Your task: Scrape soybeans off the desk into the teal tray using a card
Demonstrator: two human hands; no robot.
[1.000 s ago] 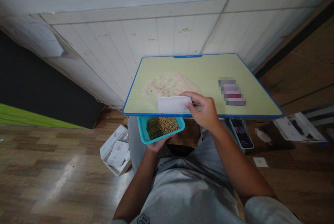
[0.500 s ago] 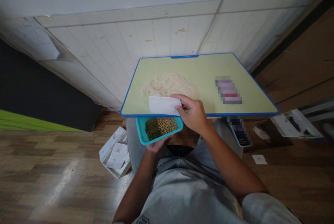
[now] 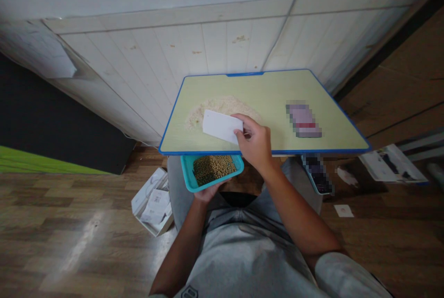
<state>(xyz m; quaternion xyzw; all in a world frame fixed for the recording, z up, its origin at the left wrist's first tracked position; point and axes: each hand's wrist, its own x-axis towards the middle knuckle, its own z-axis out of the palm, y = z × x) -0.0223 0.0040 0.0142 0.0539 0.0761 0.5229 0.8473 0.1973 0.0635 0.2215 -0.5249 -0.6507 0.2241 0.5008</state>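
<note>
My right hand [image 3: 255, 142] pinches a white card [image 3: 222, 126] and holds it tilted over the near part of a pale heap of rice-like grains [image 3: 222, 106] on a green table with a blue rim [image 3: 270, 152]. Just under the table's near edge, my left hand [image 3: 208, 192] holds up a teal tray [image 3: 187, 173] filled with small yellow-brown beans [image 3: 214, 167]. Most of the left hand is hidden beneath the tray.
A blurred-out flat object [image 3: 303, 120] lies on the table's right side. A phone [image 3: 318, 174] sits below the table to the right. An open white box [image 3: 152, 201] is on the wooden floor at left, papers [image 3: 393, 164] at right. A white panelled wall stands behind.
My right hand has lifted the white card away from the table's near edge and moved it farther onto the grain heap. The tray in my left hand stays under the edge.
</note>
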